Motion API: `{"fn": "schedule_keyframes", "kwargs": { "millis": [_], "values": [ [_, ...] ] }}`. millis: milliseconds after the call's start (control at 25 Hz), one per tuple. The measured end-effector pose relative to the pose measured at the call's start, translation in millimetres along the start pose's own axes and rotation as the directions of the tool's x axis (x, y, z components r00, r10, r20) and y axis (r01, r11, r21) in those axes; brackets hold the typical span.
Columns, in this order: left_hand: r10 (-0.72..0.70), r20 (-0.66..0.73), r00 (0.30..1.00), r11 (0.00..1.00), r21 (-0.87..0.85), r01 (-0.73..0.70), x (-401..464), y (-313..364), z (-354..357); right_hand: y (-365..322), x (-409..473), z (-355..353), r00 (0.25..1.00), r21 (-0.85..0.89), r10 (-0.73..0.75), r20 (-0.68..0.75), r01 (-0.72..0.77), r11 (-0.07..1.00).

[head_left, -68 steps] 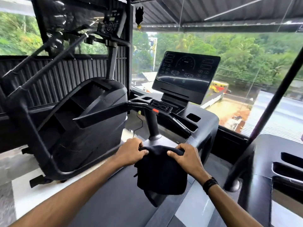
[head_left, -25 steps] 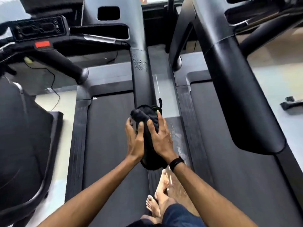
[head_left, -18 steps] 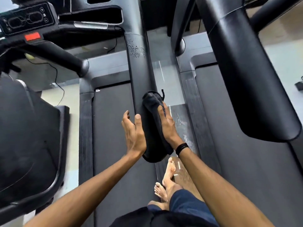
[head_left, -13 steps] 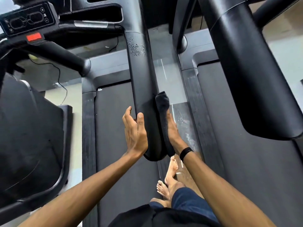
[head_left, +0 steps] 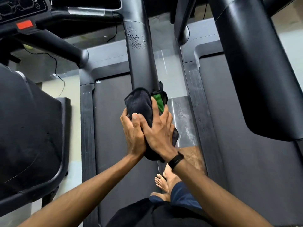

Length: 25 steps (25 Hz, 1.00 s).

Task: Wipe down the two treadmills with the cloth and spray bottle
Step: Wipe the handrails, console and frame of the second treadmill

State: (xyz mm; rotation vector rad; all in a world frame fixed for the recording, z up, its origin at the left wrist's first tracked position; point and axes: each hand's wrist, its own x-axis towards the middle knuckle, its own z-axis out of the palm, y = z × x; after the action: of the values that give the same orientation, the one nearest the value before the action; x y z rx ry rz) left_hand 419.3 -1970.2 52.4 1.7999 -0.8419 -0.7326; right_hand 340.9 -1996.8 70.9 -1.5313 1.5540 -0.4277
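A dark cloth with a green patch is wrapped over the near end of the left treadmill's right handrail. My left hand grips the cloth from the left side, thumb on top. My right hand presses on the cloth from the right, fingers spread over it. Spray droplets sit on the handrail further up. The left treadmill's belt runs below my hands. The second treadmill's belt and its thick handrail lie to the right. No spray bottle is visible.
The left treadmill's console with a red stop button is at the top left. A large black machine body fills the left side. A cable trails on the floor. My bare feet stand on the strip between the two belts.
The view dropped from the console to the handrail. The cloth slid along the rail's right side, then both hands closed together over the cloth on the rail's end.
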Motion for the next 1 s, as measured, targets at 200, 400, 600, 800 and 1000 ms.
{"fn": "schedule_keyframes", "kwargs": {
  "millis": [200,400,600,800,1000],
  "values": [
    [0.061,0.02,0.998,0.995,0.082,-0.062,2,5,2,7,74,-4,0.998,0.192,0.069,-0.002,-0.067,0.979],
    [0.089,0.052,0.995,0.983,0.156,-0.096,3,4,1,40,109,-4,0.96,0.532,0.223,0.168,-0.278,0.8],
    [0.096,0.092,0.991,0.985,0.133,-0.108,10,1,-4,55,52,2,0.951,0.409,0.308,-0.018,-0.275,0.87],
    [0.087,0.052,0.995,0.994,0.064,-0.09,34,5,-14,4,9,4,0.963,-0.068,-0.041,-0.265,0.024,0.997],
    [-0.034,-0.04,0.999,0.999,0.026,0.035,73,31,-16,-47,86,6,0.965,-0.191,-0.091,-0.244,0.044,0.981]
  ]
}}
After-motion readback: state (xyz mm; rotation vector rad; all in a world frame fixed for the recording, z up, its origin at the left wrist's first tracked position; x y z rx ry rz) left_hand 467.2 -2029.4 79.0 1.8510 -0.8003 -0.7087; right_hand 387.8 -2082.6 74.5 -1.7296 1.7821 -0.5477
